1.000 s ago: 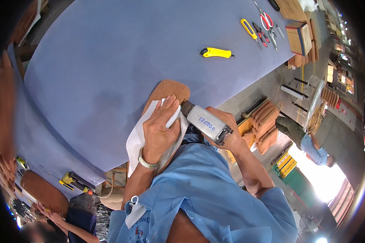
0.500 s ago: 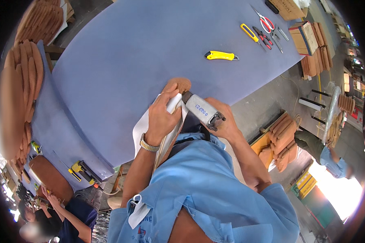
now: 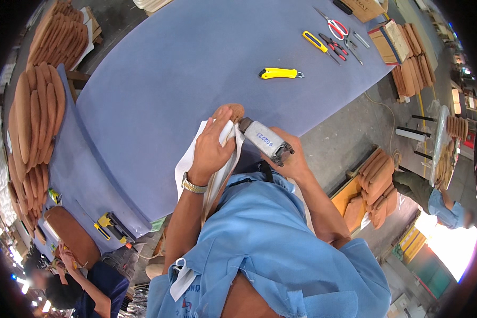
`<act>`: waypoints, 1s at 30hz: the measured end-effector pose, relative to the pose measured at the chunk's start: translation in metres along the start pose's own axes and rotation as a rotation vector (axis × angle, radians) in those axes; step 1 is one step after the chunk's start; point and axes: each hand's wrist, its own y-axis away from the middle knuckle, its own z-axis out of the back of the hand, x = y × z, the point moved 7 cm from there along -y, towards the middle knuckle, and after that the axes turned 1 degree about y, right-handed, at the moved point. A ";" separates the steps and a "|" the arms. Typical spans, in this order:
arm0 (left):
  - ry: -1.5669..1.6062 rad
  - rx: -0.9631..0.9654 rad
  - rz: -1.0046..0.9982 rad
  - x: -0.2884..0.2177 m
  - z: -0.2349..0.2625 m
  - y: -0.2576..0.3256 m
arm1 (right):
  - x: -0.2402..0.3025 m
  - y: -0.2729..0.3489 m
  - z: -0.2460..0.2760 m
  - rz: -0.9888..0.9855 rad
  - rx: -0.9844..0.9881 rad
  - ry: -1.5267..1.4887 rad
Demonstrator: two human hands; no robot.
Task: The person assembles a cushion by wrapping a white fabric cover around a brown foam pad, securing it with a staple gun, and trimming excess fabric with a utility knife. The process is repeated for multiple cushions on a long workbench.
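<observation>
My right hand (image 3: 293,158) is wrapped round a grey pneumatic staple gun (image 3: 264,140); most of its handle is hidden below the gun's body. The gun's nose touches or nearly touches the edge of a brown upholstered piece (image 3: 237,112) at the near side of the table. White lining fabric (image 3: 186,159) hangs along that piece, toward my body. Over the fabric and the brown end lies my left hand (image 3: 213,150), its fingers stretched out and the thumb apart. A metal-band watch is on the left wrist.
The blue-covered table (image 3: 159,79) holds a yellow utility knife (image 3: 281,73), a screwdriver (image 3: 315,41), pliers (image 3: 335,47) and red-handled scissors (image 3: 336,27). Brown cushions (image 3: 37,114) are stacked at left, others (image 3: 376,180) at right. Another staple gun (image 3: 111,228) lies lower left, near a co-worker (image 3: 87,281).
My left hand's curled fingers have straightened and now lie flatter on the piece. The staple gun stays at the piece's edge, barely shifted. The whole view has turned slightly.
</observation>
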 end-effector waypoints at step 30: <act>-0.274 -0.143 0.239 -0.021 0.024 0.025 | -0.053 -0.041 -0.050 -0.336 0.252 -0.406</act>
